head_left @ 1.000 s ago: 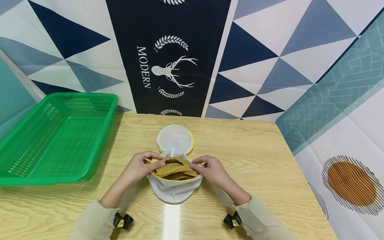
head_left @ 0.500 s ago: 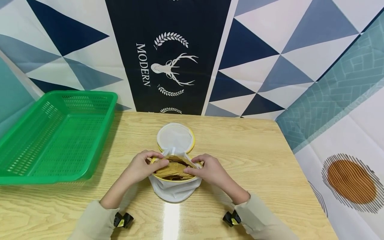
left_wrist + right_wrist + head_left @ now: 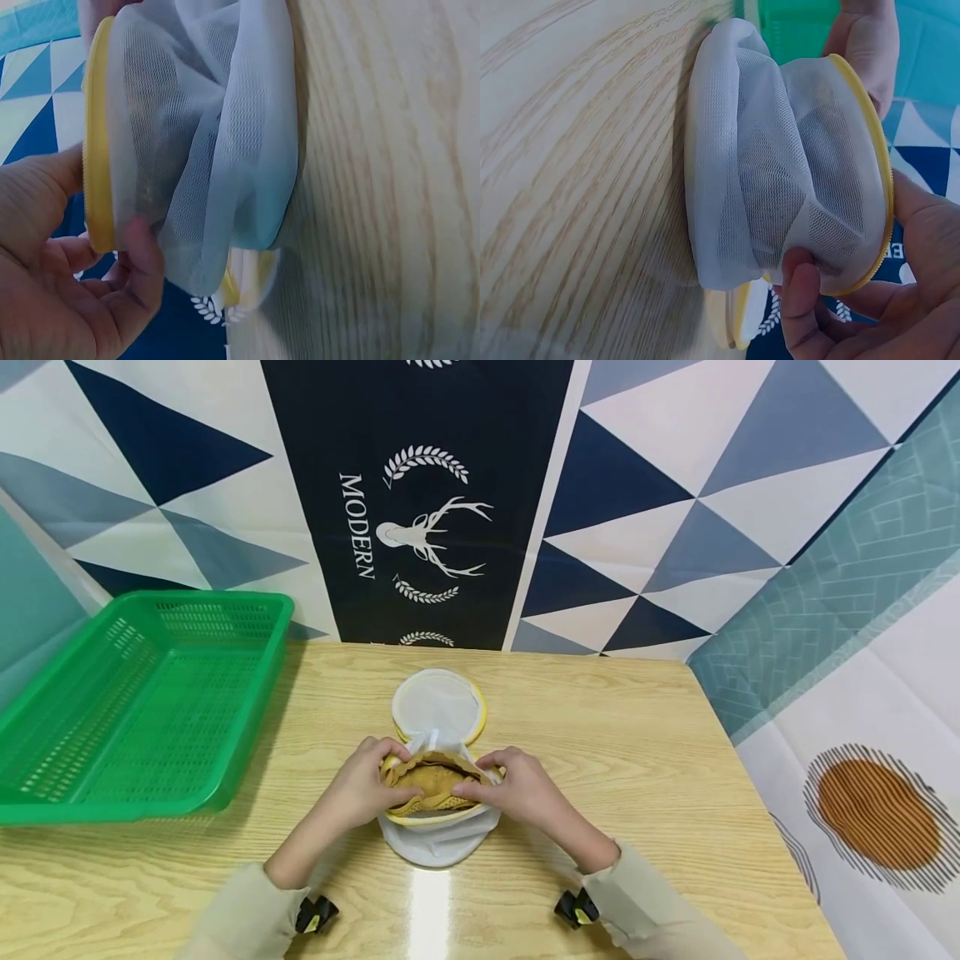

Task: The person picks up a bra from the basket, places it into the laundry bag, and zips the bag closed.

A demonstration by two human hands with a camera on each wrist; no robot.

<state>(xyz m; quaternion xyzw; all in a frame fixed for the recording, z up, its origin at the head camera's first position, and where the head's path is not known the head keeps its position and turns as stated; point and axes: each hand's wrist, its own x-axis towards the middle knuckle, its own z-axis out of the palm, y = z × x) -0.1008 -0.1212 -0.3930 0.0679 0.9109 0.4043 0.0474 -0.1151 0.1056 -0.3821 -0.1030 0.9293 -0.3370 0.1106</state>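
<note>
Holds a white mesh bag (image 3: 440, 847) open at its mouth with both hands, at the middle of a wood-grained table (image 3: 637, 727). Pinches the left side of the yellow zip rim (image 3: 98, 150) with the left hand (image 3: 371, 785), thumb over the opening and fingertips curled against the outer mesh. Grips the opposite side likewise with the right hand (image 3: 517, 787). Both thumbs over the mustard-coloured fabric (image 3: 435, 783) bunched inside the opening; cannot tell whether pinched along with the rim. In both wrist views, deep creases along the mesh wall.

Directly behind the mouth, joined to the bag by a white strip: a round lid (image 3: 437, 703), edged in yellow. At far left, well apart from the bag: a green slotted basket (image 3: 120, 812). On the forearms: pale sleeves (image 3: 243, 910), with a black device (image 3: 317, 913) near each cuff. Beyond the table: a dark panel (image 3: 495, 468) bearing a white stag's head and the word MODERN, between blue-and-white triangle patterns (image 3: 615, 527).
</note>
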